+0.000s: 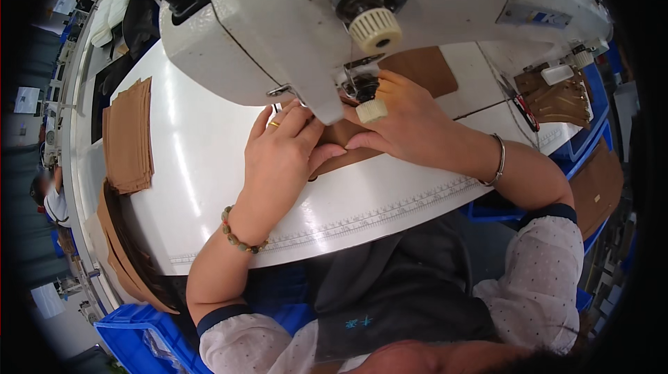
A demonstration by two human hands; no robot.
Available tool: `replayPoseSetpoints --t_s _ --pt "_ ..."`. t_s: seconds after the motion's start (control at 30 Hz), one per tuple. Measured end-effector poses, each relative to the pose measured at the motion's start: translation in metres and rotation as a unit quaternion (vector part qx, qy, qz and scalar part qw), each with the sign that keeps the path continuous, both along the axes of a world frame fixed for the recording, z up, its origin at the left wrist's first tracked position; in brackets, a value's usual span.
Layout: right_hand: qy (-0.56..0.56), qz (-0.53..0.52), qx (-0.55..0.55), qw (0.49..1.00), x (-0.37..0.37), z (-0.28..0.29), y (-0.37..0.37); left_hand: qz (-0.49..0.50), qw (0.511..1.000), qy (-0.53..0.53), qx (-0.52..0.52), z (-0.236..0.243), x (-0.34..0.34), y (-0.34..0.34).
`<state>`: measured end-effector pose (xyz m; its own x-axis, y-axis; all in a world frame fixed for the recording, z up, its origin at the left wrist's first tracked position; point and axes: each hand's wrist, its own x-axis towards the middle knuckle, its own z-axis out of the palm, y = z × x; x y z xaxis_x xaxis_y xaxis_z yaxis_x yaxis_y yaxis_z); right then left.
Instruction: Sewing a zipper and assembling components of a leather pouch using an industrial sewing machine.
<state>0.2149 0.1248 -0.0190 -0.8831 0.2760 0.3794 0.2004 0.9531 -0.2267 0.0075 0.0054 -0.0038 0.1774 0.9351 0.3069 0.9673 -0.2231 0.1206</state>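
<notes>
A white sewing machine stands over a white worktable with a printed ruler edge. Under its needle area lies a brown piece, apparently leather, partly hidden by my hands. My left hand is left of the needle area, fingers curled on the brown piece, thumb pressing it. My right hand is right of it, fingers bent over the piece, its thumb tip close to my left thumb. The needle itself is hidden behind the machine's head and my fingers.
Brown panels are stacked at left, more below them. Small brown pieces and red-handled scissors sit at right. Blue bins stand low left and at right, where a brown sheet lies. A person works at far left.
</notes>
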Motion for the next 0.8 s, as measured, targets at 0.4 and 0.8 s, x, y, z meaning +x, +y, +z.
replayPoseSetpoints --t_s 0.4,0.8 --pt "0.016 0.001 0.010 1.000 -0.0028 -0.0006 0.0021 -0.011 1.000 -0.015 0.004 -0.0004 -0.0025 0.0018" --pt "0.004 0.009 -0.022 1.000 -0.0020 0.0043 0.0038 -0.015 1.000 -0.013 0.016 0.0007 -0.0021 0.0031"
